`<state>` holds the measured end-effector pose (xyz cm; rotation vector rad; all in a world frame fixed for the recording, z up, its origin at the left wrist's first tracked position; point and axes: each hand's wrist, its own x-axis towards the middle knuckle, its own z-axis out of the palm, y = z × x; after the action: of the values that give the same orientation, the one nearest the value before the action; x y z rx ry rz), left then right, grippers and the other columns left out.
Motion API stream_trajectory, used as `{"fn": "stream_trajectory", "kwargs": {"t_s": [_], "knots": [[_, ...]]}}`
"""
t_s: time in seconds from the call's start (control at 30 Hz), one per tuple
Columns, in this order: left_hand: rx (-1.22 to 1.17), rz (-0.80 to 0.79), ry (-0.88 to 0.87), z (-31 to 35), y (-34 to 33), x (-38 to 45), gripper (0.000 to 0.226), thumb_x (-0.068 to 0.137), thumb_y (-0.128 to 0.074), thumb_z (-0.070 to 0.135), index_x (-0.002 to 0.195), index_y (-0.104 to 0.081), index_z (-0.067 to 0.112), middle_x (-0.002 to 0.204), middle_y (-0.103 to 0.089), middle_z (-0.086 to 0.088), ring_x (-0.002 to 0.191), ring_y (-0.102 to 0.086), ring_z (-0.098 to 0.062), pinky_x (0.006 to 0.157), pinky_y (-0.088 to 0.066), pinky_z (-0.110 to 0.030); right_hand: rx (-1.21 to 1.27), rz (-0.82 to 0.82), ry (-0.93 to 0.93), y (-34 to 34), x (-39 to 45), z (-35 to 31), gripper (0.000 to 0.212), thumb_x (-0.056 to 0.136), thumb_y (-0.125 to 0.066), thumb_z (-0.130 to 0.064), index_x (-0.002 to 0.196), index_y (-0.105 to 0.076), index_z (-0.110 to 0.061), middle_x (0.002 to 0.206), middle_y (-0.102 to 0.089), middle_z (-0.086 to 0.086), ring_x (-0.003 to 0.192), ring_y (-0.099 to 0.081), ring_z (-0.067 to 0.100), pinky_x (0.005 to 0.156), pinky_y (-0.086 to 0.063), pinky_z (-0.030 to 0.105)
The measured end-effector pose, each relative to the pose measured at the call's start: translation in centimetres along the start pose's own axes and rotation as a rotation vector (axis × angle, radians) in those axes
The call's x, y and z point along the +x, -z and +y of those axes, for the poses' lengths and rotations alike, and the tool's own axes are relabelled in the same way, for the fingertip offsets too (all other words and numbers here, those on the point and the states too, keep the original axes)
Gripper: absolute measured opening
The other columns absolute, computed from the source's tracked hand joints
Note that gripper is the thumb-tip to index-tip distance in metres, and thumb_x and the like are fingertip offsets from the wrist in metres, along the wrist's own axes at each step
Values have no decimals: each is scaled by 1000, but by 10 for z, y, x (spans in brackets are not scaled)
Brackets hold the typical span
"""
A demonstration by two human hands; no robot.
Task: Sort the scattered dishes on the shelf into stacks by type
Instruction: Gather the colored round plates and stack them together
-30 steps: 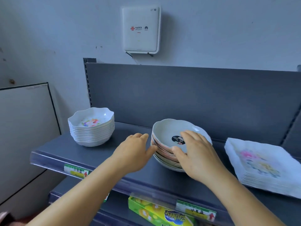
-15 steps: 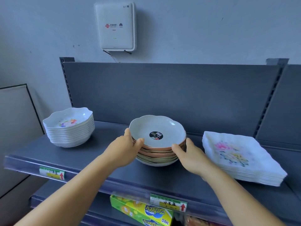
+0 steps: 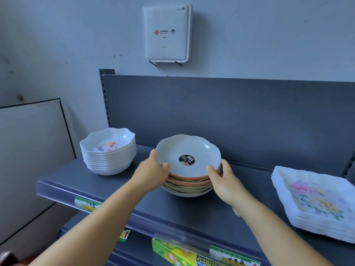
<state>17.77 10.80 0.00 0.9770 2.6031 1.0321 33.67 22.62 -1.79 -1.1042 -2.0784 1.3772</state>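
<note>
While both hands bracket the centre stack of scalloped plates (image 3: 187,186) on the grey shelf (image 3: 107,186), that stack now stands squared, where a second ago its upper plates leaned off toward the left. The left hand (image 3: 152,172) grips the left rim, thumb over the edge of the top grey plate (image 3: 189,154) and fingers curled under the upper plates. The right hand (image 3: 223,180) grips the right side likewise, thumb on the top rim, fingers wrapped behind the stack. Half a second ago the hands held lower on the stack; they have since shifted up to the top rim. At shelf left the stack of white floral bowls (image 3: 108,151) stands well apart; at shelf right the stack of square floral plates (image 3: 318,202) also stands apart. Judged from this layout, three types occupy three separate stacks and sorting appears essentially complete. Final alignment of the centre stack seems to be the step in hand. No loose dishes show on the shelf.
</note>
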Motion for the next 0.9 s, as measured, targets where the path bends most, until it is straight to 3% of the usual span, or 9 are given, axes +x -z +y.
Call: {"fn": "stream_trajectory", "kwargs": {"t_s": [0.27,0.4,0.57,0.67,0.83,0.9], "knots": [[77,5,15,-21,20,20,40,93,-44,32,127,-40,11,102,-59,-6,88,-55,-26,69,-44,-31,11,31,-3,-34,20,-17,62,90,-44,-52,145,-26,-30,133,-49,-5,104,-50,21,88,-44,35],[98,-11,40,-25,27,29,40,93,-44,26,129,-39,9,107,-58,-8,86,-53,-25,64,-41,-28,-49,33,16,-42,22,-24,60,92,-45,-48,145,-25,-26,136,-45,-4,107,-45,18,86,-37,30],[161,-13,16,-27,29,31,42,95,-43,25,131,-37,5,104,-56,-8,87,-50,-26,70,-39,-30,-92,33,18,-44,21,-27,62,92,-46,-47,146,-23,-27,139,-45,-4,107,-44,17,87,-37,31],[273,-8,-25,-25,30,28,42,95,-43,30,127,-42,3,116,-60,-13,93,-53,-29,73,-39,-30,-131,24,28,-41,16,-29,62,92,-45,-48,147,-25,-27,143,-43,-3,114,-45,19,92,-39,33],[470,58,-174,1,26,2,29,95,-44,39,94,-45,9,122,-50,-14,121,-42,-32,91,-40,-36,-393,4,134,-25,-6,-28,56,97,-38,-47,147,-29,-23,155,-27,-6,135,-38,19,98,-33,30],[505,60,-258,15,18,-11,33,95,-42,40,101,-50,8,121,-49,-10,124,-39,-29,93,-39,-34,-519,21,200,-14,-16,-22,58,98,-36,-48,148,-26,-19,158,-21,-7,139,-33,17,106,-31,33]]}}
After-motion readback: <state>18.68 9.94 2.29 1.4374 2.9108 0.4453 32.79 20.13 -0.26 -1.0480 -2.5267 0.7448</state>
